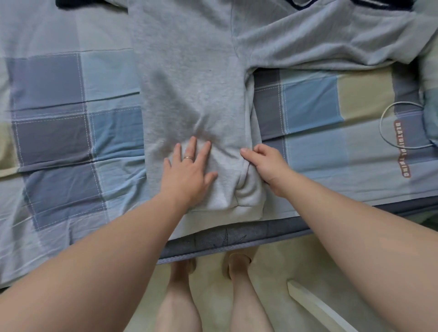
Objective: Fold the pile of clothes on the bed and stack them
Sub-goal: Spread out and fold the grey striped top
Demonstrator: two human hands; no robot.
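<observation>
Pressing flat on the grey sweatshirt [194, 83] is the left hand [187, 170]; its fingers [193, 147] are straight and spread, palm down on the fabric just above the hem, with a ring [189, 157] on one of them; little wrinkles bunch up right past the fingertips. The right hand [265, 163] sits at the sweatshirt's right edge, fingers [262, 149] curled in and thumb laid on top of the cloth, so it looks like it's pinching the folded side edge there; the fabric puckers into a small fold just below that hand.

The sweatshirt itself lies spread out in the middle of the bed [71, 118], on the blue, grey and beige checked sheet; its hem is down at the near edge of the mattress [237, 237], the body runs away up the picture, and one sleeve [331, 40] stretches out to the right. Dark navy trim [379, 4] shows at the top near the neck; there's another bit of dark cloth [78, 2] at the top left, can't tell what that is.

Off to the right a pale cable [388, 139] loops on the sheet, next to some red lettering printed on it. Down below you can see bare legs and feet [237, 263] on a pale floor [272, 272], toes right up at the bed's edge.
</observation>
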